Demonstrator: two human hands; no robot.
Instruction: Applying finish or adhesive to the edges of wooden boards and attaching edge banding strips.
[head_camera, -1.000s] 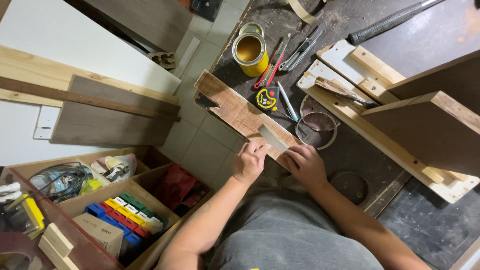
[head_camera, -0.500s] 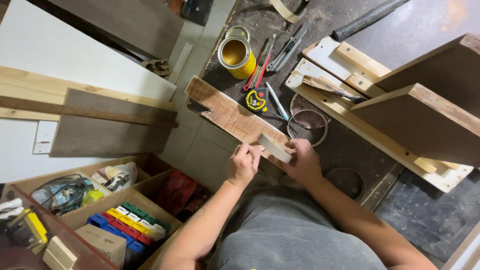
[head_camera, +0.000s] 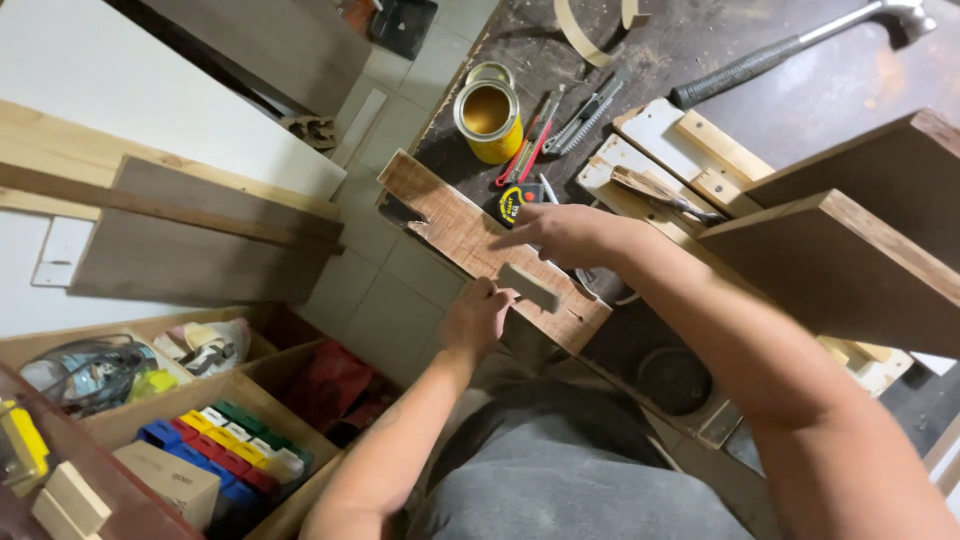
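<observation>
Honestly looks mid-job: left hand (head_camera: 478, 315) pinches a small grey block (head_camera: 528, 286) on the rough plank (head_camera: 450, 222) mid-frame, while right hand (head_camera: 562, 232), fingers loosely curled and empty, reaches toward the tape measure (head_camera: 513, 203).

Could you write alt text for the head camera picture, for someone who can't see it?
Seen from above, a person's left hand holds a small pale wooden block on a rough brown wooden plank, while the right hand reaches toward a yellow tape measure. An open yellow tin stands nearby on the dark workbench.
</observation>
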